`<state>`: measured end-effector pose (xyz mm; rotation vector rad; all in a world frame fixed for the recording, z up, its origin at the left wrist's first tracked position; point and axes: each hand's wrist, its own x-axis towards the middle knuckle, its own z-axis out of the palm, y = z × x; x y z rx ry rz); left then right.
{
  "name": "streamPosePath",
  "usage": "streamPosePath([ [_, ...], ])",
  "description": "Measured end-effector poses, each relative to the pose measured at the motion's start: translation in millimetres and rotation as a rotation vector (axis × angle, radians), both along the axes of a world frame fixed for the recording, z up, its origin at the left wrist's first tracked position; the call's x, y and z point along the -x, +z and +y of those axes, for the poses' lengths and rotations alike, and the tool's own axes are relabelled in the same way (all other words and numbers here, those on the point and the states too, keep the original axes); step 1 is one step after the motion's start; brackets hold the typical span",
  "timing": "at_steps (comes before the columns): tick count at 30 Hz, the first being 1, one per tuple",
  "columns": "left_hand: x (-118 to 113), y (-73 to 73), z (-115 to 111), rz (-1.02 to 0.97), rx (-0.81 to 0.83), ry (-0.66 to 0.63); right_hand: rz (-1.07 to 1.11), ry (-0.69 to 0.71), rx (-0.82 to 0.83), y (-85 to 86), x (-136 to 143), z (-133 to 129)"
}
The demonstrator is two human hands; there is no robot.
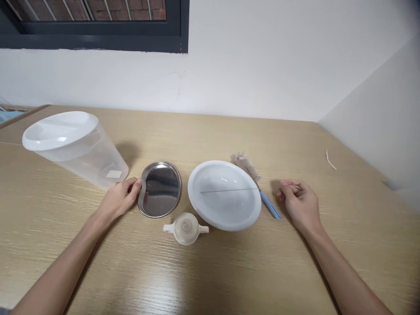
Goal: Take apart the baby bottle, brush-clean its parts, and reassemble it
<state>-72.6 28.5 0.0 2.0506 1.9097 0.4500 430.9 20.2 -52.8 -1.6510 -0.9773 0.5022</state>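
My left hand [123, 196] pinches the left, inward-curved rim of a shiny steel kidney dish [159, 189], which lies on the table. To its right stands a white oval bowl [226, 210], with a thin dark wire-like line [229, 190] across it. A bottle brush [271, 205] with a blue handle and greyish bristles lies along the bowl's right side. My right hand [302, 205] rests right of the brush handle, fingers curled together; what they hold, if anything, is hidden. In front of the bowl stands a two-handled baby bottle [186, 229], seen from above.
A tall clear plastic pitcher [95, 162] with a white rim stands at the left, behind my left hand. A short white strip [330, 159] lies at the far right of the wooden table [229, 275]. A white wall and a dark window frame bound the back.
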Motion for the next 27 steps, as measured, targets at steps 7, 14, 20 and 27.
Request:
streamPosePath([
  [7,1,-1.7,1,-0.015,0.015,0.014,-0.049,-0.086,-0.029,-2.0,0,-1],
  [14,0,0.6,2,-0.011,-0.037,0.073,-0.089,-0.115,-0.054,-3.7,-2,-1],
  [20,3,-3.8,2,-0.006,-0.154,0.134,-0.078,-0.100,-0.151,3.4,2,-2],
  [27,4,-5.9,1,-0.035,-0.210,0.214,0.007,-0.018,-0.280,34.4,15,-23],
])
